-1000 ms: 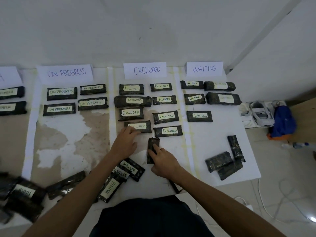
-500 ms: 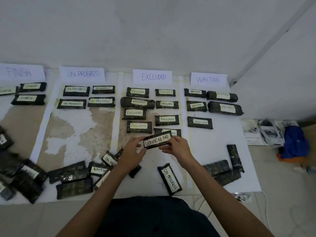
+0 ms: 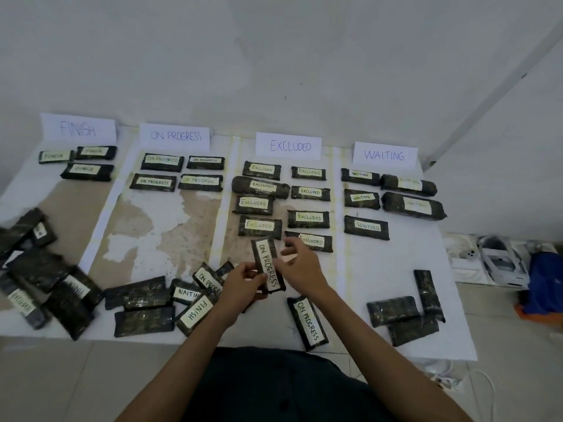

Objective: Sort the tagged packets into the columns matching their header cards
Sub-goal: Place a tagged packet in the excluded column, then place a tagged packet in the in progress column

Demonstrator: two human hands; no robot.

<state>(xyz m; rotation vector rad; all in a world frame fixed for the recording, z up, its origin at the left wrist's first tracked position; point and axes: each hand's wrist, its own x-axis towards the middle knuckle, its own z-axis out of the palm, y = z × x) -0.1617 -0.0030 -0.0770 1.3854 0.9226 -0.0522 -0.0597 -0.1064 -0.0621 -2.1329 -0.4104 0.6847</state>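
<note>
Head view: the left hand point(image 3: 243, 280) grips the lower end of an ON PROGRESS packet point(image 3: 268, 264), label up for reading, just below the EXCLUDED card point(image 3: 288, 146) column, while the right hand point(image 3: 300, 263) hovers open beside it, apparently releasing.

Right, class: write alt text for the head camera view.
A person's left hand holds a dark packet tagged ON PROGRESS, the right hand open beside it, above four columns of packets under cards: FINISH, ON PROGRESS, EXCLUDED, WAITING. Unsorted packets lie nearer.
</note>
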